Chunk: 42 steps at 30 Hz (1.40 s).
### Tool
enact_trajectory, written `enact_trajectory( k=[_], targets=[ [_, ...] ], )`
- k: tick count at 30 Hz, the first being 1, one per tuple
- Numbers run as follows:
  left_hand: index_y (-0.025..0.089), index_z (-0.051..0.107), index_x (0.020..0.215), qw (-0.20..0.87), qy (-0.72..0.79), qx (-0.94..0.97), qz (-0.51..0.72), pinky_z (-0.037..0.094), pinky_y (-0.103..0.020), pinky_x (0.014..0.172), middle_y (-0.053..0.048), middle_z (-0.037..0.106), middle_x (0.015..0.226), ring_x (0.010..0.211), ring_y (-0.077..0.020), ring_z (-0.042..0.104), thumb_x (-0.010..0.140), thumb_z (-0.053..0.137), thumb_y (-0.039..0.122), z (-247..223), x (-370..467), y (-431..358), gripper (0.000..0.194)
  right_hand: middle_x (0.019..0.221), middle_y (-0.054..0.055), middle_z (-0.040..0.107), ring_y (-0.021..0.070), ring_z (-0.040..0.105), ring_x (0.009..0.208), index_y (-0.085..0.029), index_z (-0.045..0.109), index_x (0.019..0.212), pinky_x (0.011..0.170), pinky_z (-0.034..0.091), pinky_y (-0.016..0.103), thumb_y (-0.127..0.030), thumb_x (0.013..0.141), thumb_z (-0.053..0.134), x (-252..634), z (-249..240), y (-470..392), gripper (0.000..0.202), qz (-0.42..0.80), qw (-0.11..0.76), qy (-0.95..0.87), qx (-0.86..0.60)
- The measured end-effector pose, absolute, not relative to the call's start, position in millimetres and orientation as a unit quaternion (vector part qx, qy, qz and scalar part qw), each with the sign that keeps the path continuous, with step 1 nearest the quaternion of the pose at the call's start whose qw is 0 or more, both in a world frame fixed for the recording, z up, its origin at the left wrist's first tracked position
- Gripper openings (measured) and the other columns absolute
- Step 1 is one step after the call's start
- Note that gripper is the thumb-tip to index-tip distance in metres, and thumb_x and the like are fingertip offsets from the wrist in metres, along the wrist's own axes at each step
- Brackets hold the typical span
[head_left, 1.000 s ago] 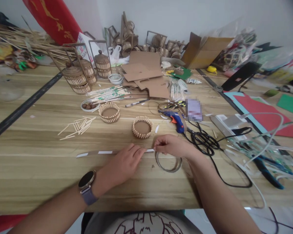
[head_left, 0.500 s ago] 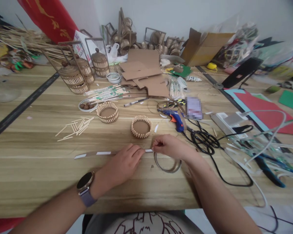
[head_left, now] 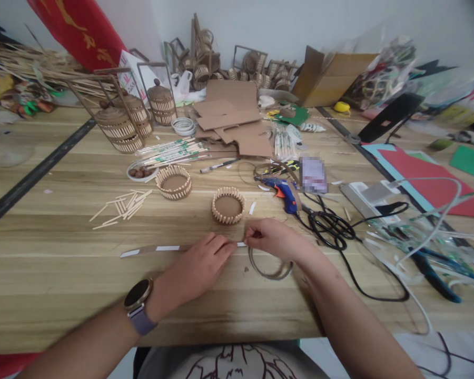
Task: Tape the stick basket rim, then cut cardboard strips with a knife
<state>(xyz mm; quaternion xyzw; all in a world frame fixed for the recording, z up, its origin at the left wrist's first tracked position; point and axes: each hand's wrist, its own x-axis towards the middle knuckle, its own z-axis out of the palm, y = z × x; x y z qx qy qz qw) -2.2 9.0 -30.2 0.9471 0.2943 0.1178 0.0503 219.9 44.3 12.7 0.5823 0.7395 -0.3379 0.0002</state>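
Note:
A long thin brown strip (head_left: pixel 146 250) with white patches lies across the table. My left hand (head_left: pixel 207 260), with a watch on its wrist, rests flat over the strip, its fingers pointing right. Beside its fingertips my right hand (head_left: pixel 263 236) pinches the strip's right part, where a white patch shows between the hands. Just below my right hand lies a coiled brown band (head_left: pixel 270 271). Beyond the hands stand a round cardboard base ringed with short sticks (head_left: pixel 228 206) and a second stick-ringed base (head_left: pixel 174 182).
Loose sticks (head_left: pixel 128 205) lie at the left. A blue glue gun (head_left: pixel 286 196) and its black cable (head_left: pixel 332 229) are right of centre, near a white power strip (head_left: pixel 363 197) and pliers (head_left: pixel 434 273). Cardboard sheets (head_left: pixel 231 108) and lidded stick baskets (head_left: pixel 120 126) stand farther back.
My left fingertips have shifted very slightly right along the strip. My right hand keeps its pinch, moved a hair to the left. The other objects are unchanged.

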Motion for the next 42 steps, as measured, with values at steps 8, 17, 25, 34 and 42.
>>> enact_trajectory(
  k=[8, 17, 25, 34, 42],
  targets=[
    [0.008, 0.057, 0.126, 0.039, 0.282, 0.954, 0.098, 0.051, -0.039, 0.089, -0.011, 0.061, 0.108, 0.097, -0.0253, 0.055, 0.097, 0.049, 0.011, -27, -2, 9, 0.031, 0.07, 0.0, 0.068, 0.0135, 0.057, 0.065, -0.019, 0.07, 0.075, 0.057, 0.032, 0.023, -0.016, 0.081, 0.06, 214, 20, 42, 0.012, -0.314, 0.022, 0.738, 0.597],
    [0.008, 0.057, 0.127, 0.029, 0.29, 0.954, 0.07, 0.052, -0.039, 0.082, -0.01, 0.06, 0.106, 0.092, -0.0256, 0.054, 0.094, 0.056, 0.012, -27, 1, 8, 0.033, 0.086, 0.006, 0.075, 0.021, 0.066, 0.079, -0.021, 0.072, 0.083, 0.058, 0.032, 0.028, -0.023, 0.085, 0.059, 196, 29, 32, 0.013, -0.212, 0.095, 0.733, 0.639],
    [0.013, 0.065, 0.094, 0.077, 0.288, 0.936, 0.186, 0.051, -0.036, 0.081, -0.008, 0.063, 0.095, 0.088, -0.0219, 0.056, 0.101, 0.043, 0.014, -23, -4, 12, 0.023, 0.079, 0.004, 0.071, 0.0186, 0.063, 0.073, -0.019, 0.068, 0.078, 0.058, 0.032, 0.026, -0.019, 0.086, 0.057, 197, 28, 28, 0.014, -0.235, 0.048, 0.737, 0.632],
    [0.013, 0.067, 0.103, 0.099, 0.372, 0.889, 0.25, 0.051, -0.041, 0.083, -0.01, 0.069, 0.096, 0.094, -0.0261, 0.056, 0.099, 0.053, 0.022, -5, -5, 15, 0.018, 0.072, -0.001, 0.064, 0.0126, 0.055, 0.064, -0.018, 0.065, 0.081, 0.059, 0.034, 0.023, -0.017, 0.088, 0.06, 197, 27, 14, 0.008, -0.313, -0.14, 0.775, 0.531],
    [0.021, 0.071, 0.098, 0.272, 0.399, 0.842, 0.241, 0.051, -0.035, 0.076, -0.003, 0.074, 0.088, 0.086, -0.022, 0.063, 0.096, 0.053, 0.018, 4, -7, 16, 0.019, 0.083, 0.004, 0.064, 0.0158, 0.059, 0.074, -0.017, 0.064, 0.086, 0.064, 0.041, 0.025, -0.012, 0.092, 0.052, 193, 32, 3, 0.014, -0.255, -0.19, 0.826, 0.465]
  ],
)
